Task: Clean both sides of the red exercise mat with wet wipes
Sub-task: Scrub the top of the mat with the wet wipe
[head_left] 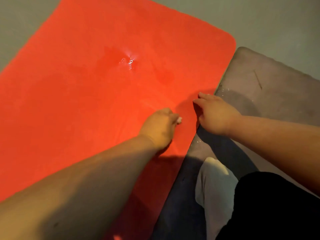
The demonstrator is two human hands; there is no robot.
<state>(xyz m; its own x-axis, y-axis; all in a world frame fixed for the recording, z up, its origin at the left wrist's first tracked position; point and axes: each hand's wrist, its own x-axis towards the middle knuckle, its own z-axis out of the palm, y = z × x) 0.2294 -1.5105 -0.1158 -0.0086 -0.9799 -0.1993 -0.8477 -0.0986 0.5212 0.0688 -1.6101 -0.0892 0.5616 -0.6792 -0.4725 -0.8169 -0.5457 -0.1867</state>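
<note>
Mat [86, 101], one; left hand [160, 127], right hand [214, 113]; seemingly one wipe [179, 120].

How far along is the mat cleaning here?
Done: a wet sheen on the red mat suggests this face is partly wiped. In hand: the left hand holds a white wipe on it; the right hand lies on the mat's edge. Left: probably the rest of this face and the hidden underside.

Grey floor [277, 23], grey rug [270, 87]

Wipe [179, 120] mostly hidden under left hand [160, 126]
</note>
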